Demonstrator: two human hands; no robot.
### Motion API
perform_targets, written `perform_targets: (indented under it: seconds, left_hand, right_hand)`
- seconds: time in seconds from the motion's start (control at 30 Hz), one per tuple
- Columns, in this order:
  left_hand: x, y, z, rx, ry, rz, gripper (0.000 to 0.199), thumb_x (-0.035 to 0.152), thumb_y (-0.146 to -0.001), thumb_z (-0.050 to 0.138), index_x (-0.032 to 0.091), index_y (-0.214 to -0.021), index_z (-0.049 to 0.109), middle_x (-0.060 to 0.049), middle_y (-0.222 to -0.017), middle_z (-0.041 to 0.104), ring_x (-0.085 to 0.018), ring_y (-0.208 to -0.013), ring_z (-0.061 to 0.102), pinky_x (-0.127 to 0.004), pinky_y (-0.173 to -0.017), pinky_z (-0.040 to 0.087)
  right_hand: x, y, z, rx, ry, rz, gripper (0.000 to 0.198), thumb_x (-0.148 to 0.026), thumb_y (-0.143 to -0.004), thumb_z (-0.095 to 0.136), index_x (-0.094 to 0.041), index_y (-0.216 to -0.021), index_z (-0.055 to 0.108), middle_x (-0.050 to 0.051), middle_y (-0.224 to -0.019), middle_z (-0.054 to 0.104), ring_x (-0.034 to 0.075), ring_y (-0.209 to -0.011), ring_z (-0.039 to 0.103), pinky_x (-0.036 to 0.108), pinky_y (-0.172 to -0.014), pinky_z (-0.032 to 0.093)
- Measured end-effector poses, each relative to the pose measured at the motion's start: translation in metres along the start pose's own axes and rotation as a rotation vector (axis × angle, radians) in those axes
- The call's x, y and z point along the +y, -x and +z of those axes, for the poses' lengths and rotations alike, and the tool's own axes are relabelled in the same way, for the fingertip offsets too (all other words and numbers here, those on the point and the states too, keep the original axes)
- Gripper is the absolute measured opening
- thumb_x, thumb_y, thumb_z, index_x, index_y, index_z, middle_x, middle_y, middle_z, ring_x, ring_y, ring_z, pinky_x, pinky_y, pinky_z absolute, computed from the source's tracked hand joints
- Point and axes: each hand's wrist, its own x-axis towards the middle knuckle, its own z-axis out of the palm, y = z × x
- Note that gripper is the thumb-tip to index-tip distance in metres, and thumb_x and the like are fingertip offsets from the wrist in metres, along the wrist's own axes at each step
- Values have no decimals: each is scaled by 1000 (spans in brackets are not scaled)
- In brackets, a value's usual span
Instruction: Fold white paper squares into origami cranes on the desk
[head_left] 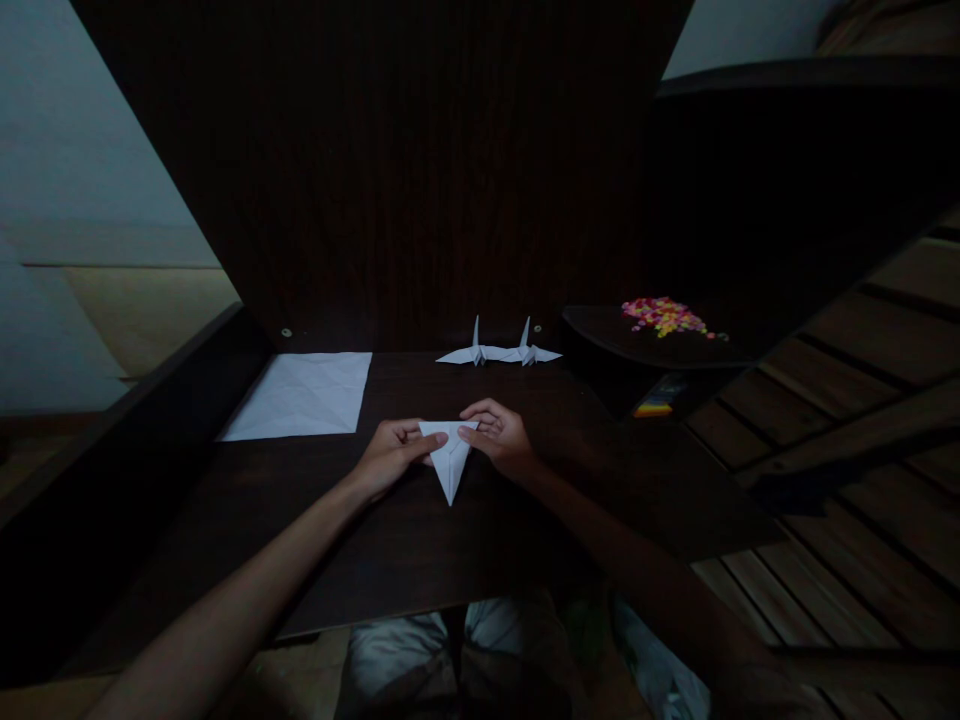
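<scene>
Between my hands is a folded white paper, a narrow triangular shape with its point toward me and a crease down its middle. My left hand grips its upper left corner, thumb on top and fingers behind. At the upper right corner my right hand pinches it in the same way, the index finger bent above the edge. Beyond my hands, two white folded paper cranes stand side by side at the back of the desk. A creased white paper sheet lies flat to the left.
The dark wooden desk has a raised side panel on the left and a tall back board. A small rounded shelf at right carries a pile of colourful small pieces. Beneath it sits a yellow-edged item.
</scene>
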Motion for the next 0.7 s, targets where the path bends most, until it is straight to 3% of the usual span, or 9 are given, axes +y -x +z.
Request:
perform_targets:
  seconds: [0.23,0.47,0.6,0.7]
  left_hand:
    - [4,4,1,12,-82,69,25,34,-64,77,12,-73,70,0,-60,66,-11,-54,58,-21,-54,46]
    - [2,3,3,9,-25,25,27,34,-62,78,11,-73,71,-2,-62,67,-14,-58,61,-25,-58,51]
    - [-1,-1,2,35,93,31,32,41,-70,70,10,-68,69,-5,-64,67,-17,-61,63,-29,-58,55]
    - [0,-1,1,-1,58,59,33,43,-73,68,10,-71,70,-6,-67,69,-18,-63,65,-31,-62,56]
  right_hand:
    - [-6,5,5,-93,26,49,45,-26,-59,78,-20,-97,55,0,-78,63,13,-68,60,24,-60,48]
    - [-12,6,4,-108,36,44,43,-25,-58,78,-20,-94,54,-2,-73,62,12,-64,60,24,-59,48]
    - [-11,5,2,-93,32,30,35,-27,-66,73,-20,-95,55,0,-80,63,14,-70,61,26,-63,47]
    - [-10,4,1,-73,7,19,26,-30,-72,67,-20,-93,57,1,-78,63,14,-69,59,25,-63,45]
